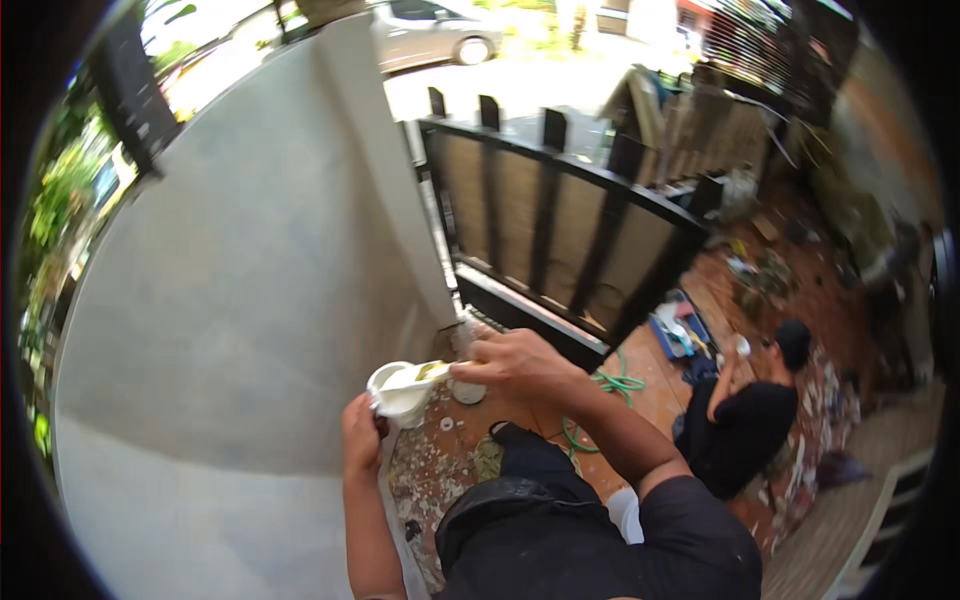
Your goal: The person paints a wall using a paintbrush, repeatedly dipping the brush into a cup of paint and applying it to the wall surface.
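Observation:
My left hand (363, 435) grips a small white plastic cup (405, 409) of white paint by its near left side. In my right hand (517, 360) is the handle of a paintbrush (431, 370), its bristle end over the cup's mouth; whether the bristles touch the paint I cannot tell. Close on the left stands a grey wall (247, 262) with a paler area at its lower part. A round white lid or container (468, 391) shows on the floor below my right hand.
A black metal gate (555, 157) stands ahead. Green hose (619, 384) lies on the tiles, near a blue toolbox (679, 326). At right another person (746, 420) in black sits low, holding a small white object. Paint flakes cover floor beside the wall.

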{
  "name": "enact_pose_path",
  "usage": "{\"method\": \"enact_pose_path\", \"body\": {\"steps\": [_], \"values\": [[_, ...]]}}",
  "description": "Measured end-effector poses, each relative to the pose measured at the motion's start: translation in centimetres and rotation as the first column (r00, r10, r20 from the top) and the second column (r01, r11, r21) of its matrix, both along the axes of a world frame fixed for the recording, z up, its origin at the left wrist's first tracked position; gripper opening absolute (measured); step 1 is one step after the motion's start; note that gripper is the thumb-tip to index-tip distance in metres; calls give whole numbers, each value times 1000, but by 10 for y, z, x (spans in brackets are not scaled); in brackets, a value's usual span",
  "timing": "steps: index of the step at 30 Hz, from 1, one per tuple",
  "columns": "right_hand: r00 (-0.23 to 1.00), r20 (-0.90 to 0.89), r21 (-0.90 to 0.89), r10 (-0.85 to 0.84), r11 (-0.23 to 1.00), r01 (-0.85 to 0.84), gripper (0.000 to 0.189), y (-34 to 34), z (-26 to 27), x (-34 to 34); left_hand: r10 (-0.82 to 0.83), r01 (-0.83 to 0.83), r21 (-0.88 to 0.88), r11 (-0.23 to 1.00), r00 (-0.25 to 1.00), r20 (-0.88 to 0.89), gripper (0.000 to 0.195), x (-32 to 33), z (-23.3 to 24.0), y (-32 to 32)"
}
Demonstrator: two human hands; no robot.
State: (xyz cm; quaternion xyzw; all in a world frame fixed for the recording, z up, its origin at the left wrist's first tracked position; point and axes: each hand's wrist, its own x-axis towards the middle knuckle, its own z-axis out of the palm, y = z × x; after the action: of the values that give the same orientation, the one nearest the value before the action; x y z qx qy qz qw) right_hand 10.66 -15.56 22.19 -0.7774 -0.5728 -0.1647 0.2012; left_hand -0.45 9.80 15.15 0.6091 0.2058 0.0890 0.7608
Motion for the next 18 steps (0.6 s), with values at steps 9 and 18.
{"method": "enact_pose_path", "body": {"steps": [9, 18], "values": [[983, -115, 25, 144, 990, -142, 18, 54, -1, 24, 223, -260, 174, 950, 953, 206, 25, -12, -29, 4], [862, -246, 120, 444, 896, -428, 32, 151, -32, 80, 666, -674, 268, 689, 734, 133, 24, -14, -34, 18]]}}
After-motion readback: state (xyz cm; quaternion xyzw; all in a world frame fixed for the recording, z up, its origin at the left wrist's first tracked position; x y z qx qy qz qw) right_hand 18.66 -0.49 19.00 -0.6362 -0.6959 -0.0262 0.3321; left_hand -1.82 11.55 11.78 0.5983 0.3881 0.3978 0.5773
